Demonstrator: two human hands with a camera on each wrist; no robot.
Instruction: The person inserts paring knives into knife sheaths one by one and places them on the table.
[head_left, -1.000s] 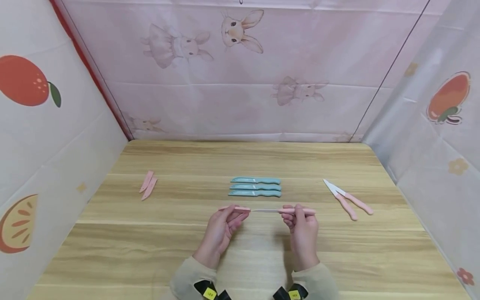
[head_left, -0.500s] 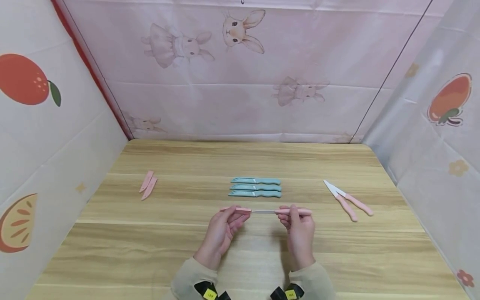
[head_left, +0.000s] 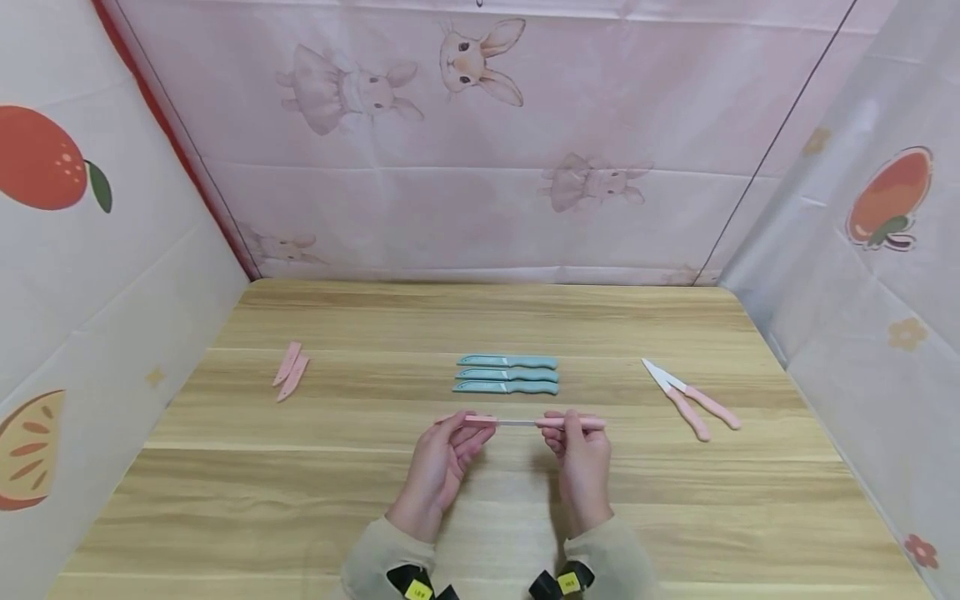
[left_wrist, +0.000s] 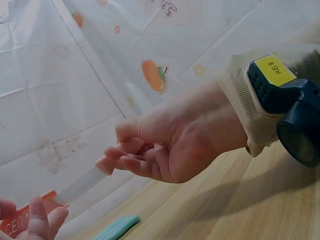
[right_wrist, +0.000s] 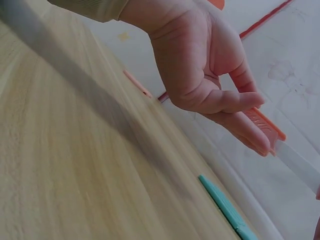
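Note:
My left hand [head_left: 437,471] pinches a pink knife sheath [head_left: 480,421] between thumb and fingers. Opposite it, my right hand [head_left: 583,467] grips the pink handle [head_left: 592,423] of a knife whose white blade [head_left: 516,422] points left. In the left wrist view the blade [left_wrist: 82,184] runs into the mouth of the lettered sheath [left_wrist: 30,220], with part of it still bare. The right wrist view also has the blade [right_wrist: 299,164] entering the sheath [right_wrist: 270,131]. Both things are held above the table, in front of several teal sheathed knives [head_left: 506,375].
Two loose pink sheaths [head_left: 291,371] lie at the left of the wooden table [head_left: 300,500]. On the right, two pink-handled knives [head_left: 686,398] with bare white blades lie partly crossed. Printed cloth walls [head_left: 450,217] stand behind and at both sides.
My right hand has moved left with the knife, and the blade has slid deeper into the sheath, so less of it shows. The left hand has stayed nearly in place.

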